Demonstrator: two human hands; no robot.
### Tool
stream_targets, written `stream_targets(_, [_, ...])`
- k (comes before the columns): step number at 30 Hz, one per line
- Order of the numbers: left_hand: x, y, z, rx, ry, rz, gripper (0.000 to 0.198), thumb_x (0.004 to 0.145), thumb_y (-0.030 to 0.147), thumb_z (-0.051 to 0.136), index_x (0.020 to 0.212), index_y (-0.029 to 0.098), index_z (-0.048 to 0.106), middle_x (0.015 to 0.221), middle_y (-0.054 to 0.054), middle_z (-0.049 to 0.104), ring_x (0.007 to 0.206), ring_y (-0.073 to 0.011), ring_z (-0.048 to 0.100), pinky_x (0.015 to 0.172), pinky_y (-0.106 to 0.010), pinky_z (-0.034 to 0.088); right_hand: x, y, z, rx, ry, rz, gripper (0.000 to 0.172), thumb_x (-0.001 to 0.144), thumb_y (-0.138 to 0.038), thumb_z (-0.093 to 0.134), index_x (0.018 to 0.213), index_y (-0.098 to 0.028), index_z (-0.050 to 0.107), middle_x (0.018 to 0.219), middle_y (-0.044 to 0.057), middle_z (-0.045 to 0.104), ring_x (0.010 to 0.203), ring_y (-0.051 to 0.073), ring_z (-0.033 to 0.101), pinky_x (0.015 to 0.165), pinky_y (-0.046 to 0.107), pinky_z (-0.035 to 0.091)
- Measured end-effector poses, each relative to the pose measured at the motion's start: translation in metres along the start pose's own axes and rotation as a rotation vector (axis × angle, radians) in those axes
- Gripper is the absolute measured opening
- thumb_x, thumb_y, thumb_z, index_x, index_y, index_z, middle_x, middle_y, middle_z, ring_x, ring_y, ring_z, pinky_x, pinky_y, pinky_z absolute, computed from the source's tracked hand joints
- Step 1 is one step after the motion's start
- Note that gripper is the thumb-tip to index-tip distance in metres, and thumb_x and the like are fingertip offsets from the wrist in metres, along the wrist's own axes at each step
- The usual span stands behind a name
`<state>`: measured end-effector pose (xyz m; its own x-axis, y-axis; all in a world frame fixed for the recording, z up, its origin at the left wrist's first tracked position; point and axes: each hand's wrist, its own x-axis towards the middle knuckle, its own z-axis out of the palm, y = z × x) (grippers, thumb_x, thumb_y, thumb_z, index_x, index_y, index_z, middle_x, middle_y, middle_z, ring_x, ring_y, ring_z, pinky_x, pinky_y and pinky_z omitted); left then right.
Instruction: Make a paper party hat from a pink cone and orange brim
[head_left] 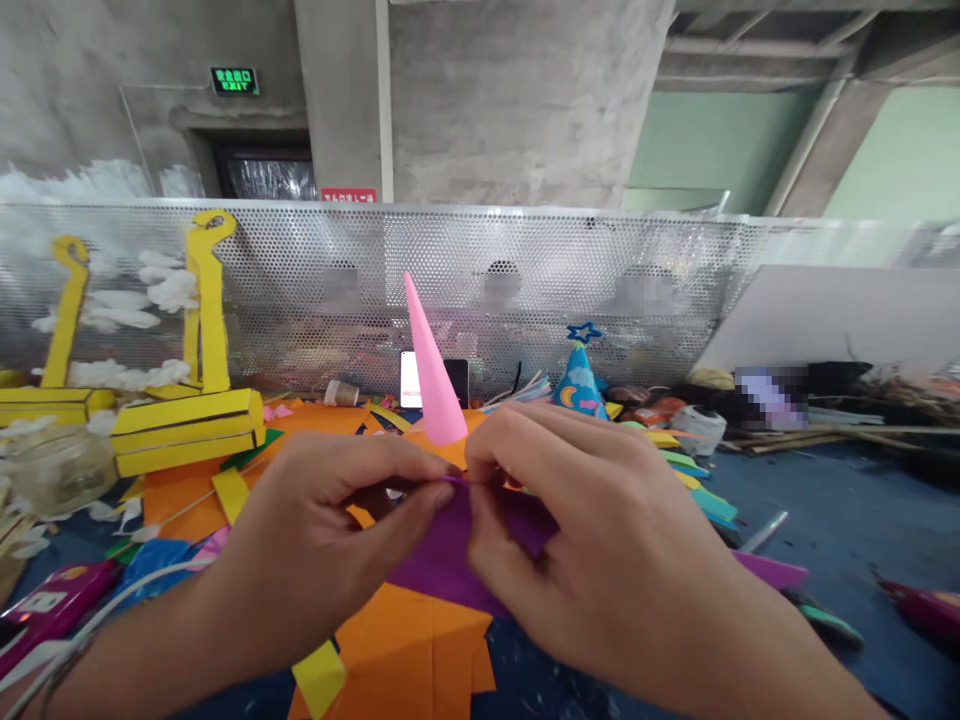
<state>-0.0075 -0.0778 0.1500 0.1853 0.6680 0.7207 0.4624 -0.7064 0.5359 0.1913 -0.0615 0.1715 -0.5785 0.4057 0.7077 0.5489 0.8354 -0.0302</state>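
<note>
On my remote feed, the left hand [322, 540] and right hand [592, 540] are pressed close, their fingertips pinching the top edge of a purple paper sheet [450, 550] just in front of the pink paper cone [433, 370]. That cone looks fully formed, as does the starred blue party hat [577, 385] to its right. The purple sheet looks unfinished, its shape partly hidden; orange paper [405, 640] lies beneath it.

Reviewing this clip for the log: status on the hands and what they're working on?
Left hand, right hand: both pinching purple paper at its top edge. Pink paper cone just behind. Orange paper underneath.
</note>
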Motion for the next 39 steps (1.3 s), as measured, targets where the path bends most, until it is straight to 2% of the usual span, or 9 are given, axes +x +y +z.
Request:
stream_targets(5, [-0.0007,-0.0002,0.0033,0.037,-0.043,0.051,0.019,0.088,0.012,0.069,0.083,0.026,0.080,0.069,0.009,0.079,0.055,-0.0056,0.071,0.056,-0.008,0.054,-0.0002,-0.0017,0.0006,0.044,-0.020,-0.004,0.013,0.090,-0.012,0.054,0.080,-0.020,0.057,0.076,-0.002,0.063,0.069,0.014,0.057,0.063,0.031,0.040])
stream_targets(13, [-0.0048,0.0008,0.0003,0.176,-0.095,0.124,0.020,0.097,0.016,0.061,0.085,0.023,0.075,0.072,0.007,0.079,0.059,-0.0069,0.071,0.054,-0.014,0.047,-0.0021,-0.0023,-0.0007,0.043,-0.003,-0.031,0.013,0.088,-0.010,0.054,0.080,-0.020,0.058,0.076,-0.001,0.063,0.070,0.015,0.058,0.063,0.031,0.041])
stream_targets(17, [-0.0052,0.0007,0.0012,0.189,-0.131,0.157,0.024,0.099,0.014,0.056,0.078,0.020,0.068,0.066,0.006,0.071,0.055,-0.0055,0.065,0.053,-0.015,0.043,0.0000,-0.0036,-0.0003,0.042,-0.001,-0.034,0.014,0.086,-0.009,0.054,0.078,-0.019,0.059,0.075,-0.002,0.062,0.068,0.014,0.058,0.062,0.031,0.041])
stream_targets(20, [-0.0053,0.0015,0.0012,0.178,-0.144,0.159,0.026,0.099,0.013,0.055,0.076,0.019,0.065,0.064,0.006,0.067,0.056,-0.0047,0.063,0.053,-0.015,0.042,0.0024,-0.0041,-0.0005,0.040,-0.002,-0.034,0.015,0.087,-0.009,0.054,0.078,-0.019,0.059,0.074,-0.002,0.063,0.068,0.014,0.058,0.062,0.031,0.041])
stream_targets(24, [-0.0073,0.0021,0.0007,0.141,-0.166,0.126,0.027,0.101,0.015,0.054,0.078,0.019,0.067,0.067,0.005,0.070,0.059,-0.0055,0.065,0.055,-0.016,0.043,0.0032,-0.0045,-0.0008,0.032,0.001,-0.030,0.016,0.087,-0.009,0.053,0.077,-0.019,0.060,0.073,-0.002,0.063,0.067,0.013,0.057,0.062,0.031,0.041])
stream_targets(28, [-0.0089,0.0007,0.0018,0.099,-0.167,0.068,0.025,0.101,0.018,0.056,0.079,0.020,0.069,0.072,0.004,0.074,0.064,-0.0075,0.069,0.057,-0.016,0.047,0.0024,-0.0059,0.0007,0.039,0.000,0.006,0.015,0.086,-0.010,0.054,0.075,-0.020,0.058,0.072,-0.003,0.062,0.066,0.013,0.056,0.061,0.031,0.040])
stream_targets(31, [-0.0083,0.0000,0.0034,0.049,-0.163,0.047,0.021,0.098,0.015,0.059,0.081,0.022,0.070,0.072,0.006,0.075,0.063,-0.0060,0.070,0.059,-0.013,0.049,0.0018,-0.0078,0.0016,0.040,-0.003,0.056,0.015,0.084,-0.010,0.053,0.073,-0.020,0.056,0.071,-0.003,0.062,0.065,0.013,0.055,0.058,0.030,0.037])
stream_targets(35, [-0.0073,0.0008,0.0035,0.018,-0.131,0.054,0.018,0.095,0.014,0.062,0.085,0.024,0.074,0.072,0.009,0.077,0.063,-0.0042,0.072,0.060,-0.008,0.051,0.0009,-0.0101,-0.0003,0.062,-0.023,0.087,0.016,0.083,-0.009,0.052,0.071,-0.020,0.055,0.068,-0.004,0.060,0.062,0.011,0.054,0.056,0.028,0.035])
stream_targets(39, [-0.0074,0.0019,0.0000,0.022,-0.091,0.076,0.017,0.094,0.015,0.064,0.086,0.025,0.076,0.074,0.008,0.079,0.062,-0.0057,0.072,0.058,-0.009,0.053,0.0027,-0.0103,-0.0043,0.093,-0.028,0.074,0.015,0.082,-0.009,0.052,0.072,-0.020,0.054,0.069,-0.005,0.060,0.063,0.011,0.053,0.057,0.027,0.035])
